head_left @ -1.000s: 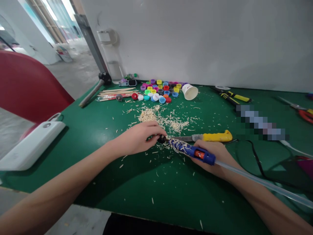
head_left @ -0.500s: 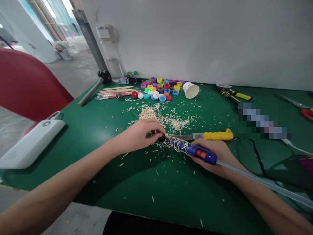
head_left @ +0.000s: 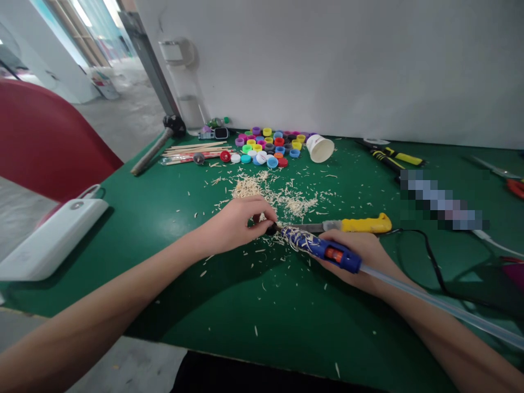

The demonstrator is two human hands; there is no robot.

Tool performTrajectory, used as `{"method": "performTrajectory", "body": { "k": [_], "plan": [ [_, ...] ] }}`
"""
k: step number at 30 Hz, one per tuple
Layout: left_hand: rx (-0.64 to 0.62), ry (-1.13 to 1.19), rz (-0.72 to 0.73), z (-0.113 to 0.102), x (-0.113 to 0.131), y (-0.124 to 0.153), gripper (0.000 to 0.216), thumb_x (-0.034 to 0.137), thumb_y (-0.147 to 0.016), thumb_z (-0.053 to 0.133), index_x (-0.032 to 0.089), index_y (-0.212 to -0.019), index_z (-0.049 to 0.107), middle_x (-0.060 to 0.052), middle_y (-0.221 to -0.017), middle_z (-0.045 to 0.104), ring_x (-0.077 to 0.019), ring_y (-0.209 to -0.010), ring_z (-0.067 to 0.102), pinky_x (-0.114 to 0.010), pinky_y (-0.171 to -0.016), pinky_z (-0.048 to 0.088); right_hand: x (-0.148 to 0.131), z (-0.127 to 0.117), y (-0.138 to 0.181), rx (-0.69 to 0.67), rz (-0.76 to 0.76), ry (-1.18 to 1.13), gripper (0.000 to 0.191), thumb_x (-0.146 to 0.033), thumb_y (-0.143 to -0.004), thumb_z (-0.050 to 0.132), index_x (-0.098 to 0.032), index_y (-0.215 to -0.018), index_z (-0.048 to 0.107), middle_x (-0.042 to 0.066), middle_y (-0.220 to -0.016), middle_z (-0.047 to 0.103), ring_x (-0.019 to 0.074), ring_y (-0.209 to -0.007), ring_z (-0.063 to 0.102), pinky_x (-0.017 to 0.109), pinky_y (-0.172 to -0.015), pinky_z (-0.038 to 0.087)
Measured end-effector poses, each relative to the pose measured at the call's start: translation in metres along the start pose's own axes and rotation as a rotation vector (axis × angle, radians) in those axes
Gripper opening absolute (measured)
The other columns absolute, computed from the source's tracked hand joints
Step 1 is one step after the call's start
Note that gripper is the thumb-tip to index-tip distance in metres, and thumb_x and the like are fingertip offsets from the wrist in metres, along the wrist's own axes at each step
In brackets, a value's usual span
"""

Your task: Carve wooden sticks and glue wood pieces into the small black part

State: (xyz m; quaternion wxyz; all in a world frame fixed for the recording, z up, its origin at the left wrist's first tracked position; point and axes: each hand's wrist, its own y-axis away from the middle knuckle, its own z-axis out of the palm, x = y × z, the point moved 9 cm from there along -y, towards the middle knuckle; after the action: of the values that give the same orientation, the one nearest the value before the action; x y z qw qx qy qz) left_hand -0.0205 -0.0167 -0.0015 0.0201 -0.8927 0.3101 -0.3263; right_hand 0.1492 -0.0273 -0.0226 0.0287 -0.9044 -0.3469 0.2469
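In my right hand point(head_left: 356, 262) is a blue hot glue gun point(head_left: 313, 244), its barrel strewn with wood shavings and a long clear glue stick point(head_left: 434, 305) running out of its back end. My left hand point(head_left: 248, 221) pinches a small black round piece point(head_left: 271, 228) between thumb and fingers; its exact kind is hard to make out. The glue gun's nozzle points left and meets or nearly meets the black piece. Just behind the gun lies a yellow-handled knife point(head_left: 362, 224). Pale wood shavings point(head_left: 256, 185) are heaped beyond my left hand.
Several coloured bottle caps point(head_left: 270, 147), a tipped paper cup point(head_left: 320, 148), wooden sticks point(head_left: 196, 147) and a hammer point(head_left: 158, 147) lie along the back. Pliers point(head_left: 385, 155) and scissors point(head_left: 507, 177) are at right. A white power bank point(head_left: 55, 237) rests at left; a black cable point(head_left: 434, 262) loops at right.
Almost nothing differs: the glue gun has shifted very slightly left and up in view. My left hand keeps its pinch on the black piece.
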Motion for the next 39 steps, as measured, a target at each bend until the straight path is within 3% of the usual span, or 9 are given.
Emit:
{"method": "performTrajectory", "body": {
  "k": [21,39],
  "plan": [
    [0.044,-0.016,0.007,-0.003,0.0,0.0,0.014,0.019,-0.085,0.049,0.02,-0.093,0.06,-0.001,-0.086,0.065,-0.0086,-0.068,0.055,-0.022,-0.06,0.045,0.008,0.006,0.0,-0.026,0.045,0.041,0.014,-0.036,-0.075,0.06,-0.021,-0.075,0.06,0.0,-0.067,0.064,0.0134,-0.058,0.058,0.025,-0.051,0.043],
    [0.03,-0.019,0.01,-0.004,0.001,0.0,0.014,0.02,-0.085,0.05,0.02,-0.092,0.061,-0.001,-0.088,0.065,-0.0089,-0.071,0.057,-0.022,-0.063,0.047,0.01,0.008,0.001,-0.041,0.042,0.062,0.015,-0.035,-0.075,0.06,-0.021,-0.07,0.058,0.0,-0.063,0.062,0.0132,-0.055,0.056,0.026,-0.049,0.04]
  ]
}}
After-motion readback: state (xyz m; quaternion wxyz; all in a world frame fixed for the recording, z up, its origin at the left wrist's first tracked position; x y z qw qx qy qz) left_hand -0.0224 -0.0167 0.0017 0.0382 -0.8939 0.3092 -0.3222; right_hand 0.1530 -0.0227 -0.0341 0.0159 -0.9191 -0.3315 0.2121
